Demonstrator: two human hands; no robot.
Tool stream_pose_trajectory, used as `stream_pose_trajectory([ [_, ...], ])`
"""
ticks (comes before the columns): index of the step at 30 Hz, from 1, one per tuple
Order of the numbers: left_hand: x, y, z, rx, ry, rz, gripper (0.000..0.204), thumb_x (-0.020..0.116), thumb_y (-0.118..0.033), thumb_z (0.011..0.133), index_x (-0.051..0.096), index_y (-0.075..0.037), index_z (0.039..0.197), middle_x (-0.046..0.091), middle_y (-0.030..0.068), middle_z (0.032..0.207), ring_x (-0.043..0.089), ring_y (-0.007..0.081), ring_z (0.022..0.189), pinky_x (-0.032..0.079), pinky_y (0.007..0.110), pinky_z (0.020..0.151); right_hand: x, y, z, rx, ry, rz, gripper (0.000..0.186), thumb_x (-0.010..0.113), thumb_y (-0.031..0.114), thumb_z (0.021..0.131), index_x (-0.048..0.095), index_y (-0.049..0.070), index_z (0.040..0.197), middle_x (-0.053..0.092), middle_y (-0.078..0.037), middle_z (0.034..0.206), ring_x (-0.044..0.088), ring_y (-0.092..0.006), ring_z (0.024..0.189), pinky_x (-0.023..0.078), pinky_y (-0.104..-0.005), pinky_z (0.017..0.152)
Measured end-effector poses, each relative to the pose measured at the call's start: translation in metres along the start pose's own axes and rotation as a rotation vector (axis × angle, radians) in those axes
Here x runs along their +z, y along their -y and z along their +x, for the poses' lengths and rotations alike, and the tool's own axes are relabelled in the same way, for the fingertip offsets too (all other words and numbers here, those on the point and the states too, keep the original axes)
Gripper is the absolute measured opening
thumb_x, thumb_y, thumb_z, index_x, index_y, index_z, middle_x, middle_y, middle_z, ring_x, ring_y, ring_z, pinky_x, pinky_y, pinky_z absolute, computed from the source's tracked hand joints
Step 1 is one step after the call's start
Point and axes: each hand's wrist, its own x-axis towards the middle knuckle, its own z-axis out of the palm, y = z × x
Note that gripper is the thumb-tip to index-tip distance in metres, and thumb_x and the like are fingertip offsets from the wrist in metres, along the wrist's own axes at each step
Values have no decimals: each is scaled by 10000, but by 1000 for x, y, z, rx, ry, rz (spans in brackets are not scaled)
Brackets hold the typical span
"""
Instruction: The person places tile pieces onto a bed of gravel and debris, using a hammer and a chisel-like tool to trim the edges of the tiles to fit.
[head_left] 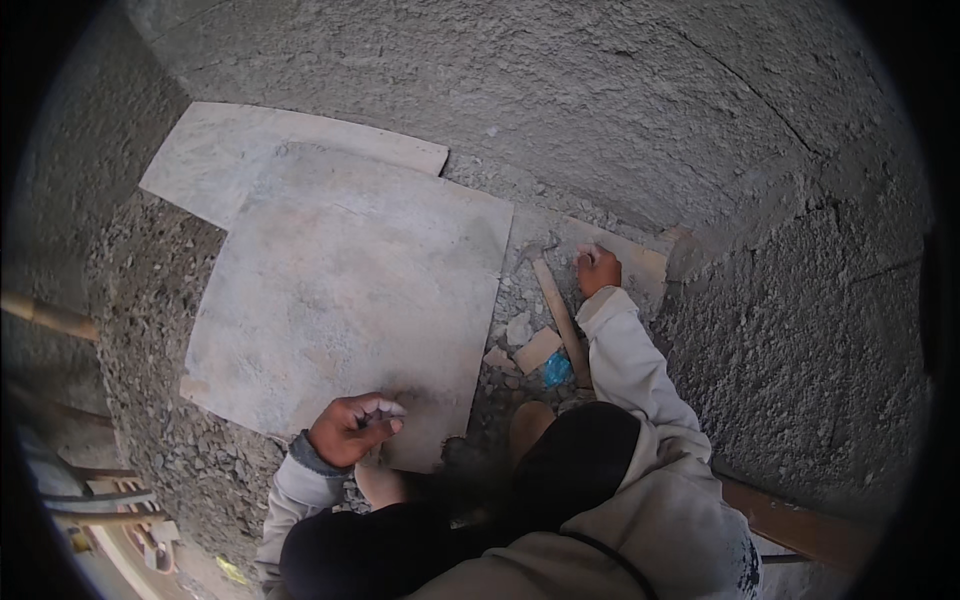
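My left hand (352, 428) hovers over the near edge of a large pale board (345, 290), its fingers bent and thumb apart from them, with nothing visible between. Up at the right, my right hand (598, 268) is closed with its fingers curled. Whether it pinches something small I cannot make out. It is above a narrow strip of board (640, 262) lying along the wall. Just left of this hand lies a claw hammer (560, 315) on the rubble, wooden handle pointing toward me.
Another pale board (215, 150) lies partly under the large one. Rough grey walls (560, 90) rise behind and at the right. Beside the hammer are a tan tile piece (538, 351) and a crumpled blue wrapper (557, 370). Gravel (160, 300) spreads leftward, near a wooden pole (50, 315).
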Motion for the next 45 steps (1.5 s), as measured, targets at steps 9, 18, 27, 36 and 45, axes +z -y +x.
stream_pose_trajectory([
  [9, -4, 8, 19, -74, 29, 14, 139, 606, -83, 841, 617, 16, 939, 603, 29, 772, 517, 75, 735, 407, 221, 684, -80, -95, 61, 379, -473, -477, 429, 678, 359, 723, 640, -16, 927, 632, -240, 920, 613, -390, 880, 487, -443, 784],
  [18, -4, 9, 36, -87, 10, -19, 129, 590, -79, 850, 607, 23, 926, 568, 2, 748, 474, 54, 696, 388, 213, 647, -86, -87, 114, 547, -401, -551, 447, 756, 369, 646, 660, 30, 921, 640, -218, 931, 618, -373, 892, 494, -422, 803],
  [27, -13, 20, 38, -88, -57, 8, 156, 615, -119, 845, 609, 14, 927, 558, -12, 718, 472, 56, 680, 387, 208, 637, -90, -100, 112, 452, -351, -474, 436, 769, 336, 630, 655, -13, 864, 629, -253, 908, 617, -383, 870, 482, -445, 789],
  [36, -11, 18, 48, -105, -22, -28, 165, 630, -125, 836, 614, 8, 933, 515, -40, 656, 422, 37, 619, 356, 199, 589, -73, -106, 112, 381, -447, -576, 367, 612, 320, 721, 660, -28, 824, 626, -259, 880, 614, -411, 832, 484, -464, 757],
  [45, -18, 23, 33, -99, -87, -41, 149, 628, -107, 829, 612, 3, 929, 473, -64, 622, 383, 25, 586, 322, 196, 555, -55, -95, 121, 573, -503, -472, 344, 555, 287, 737, 633, -26, 857, 623, -260, 910, 615, -400, 848, 492, -453, 748],
])
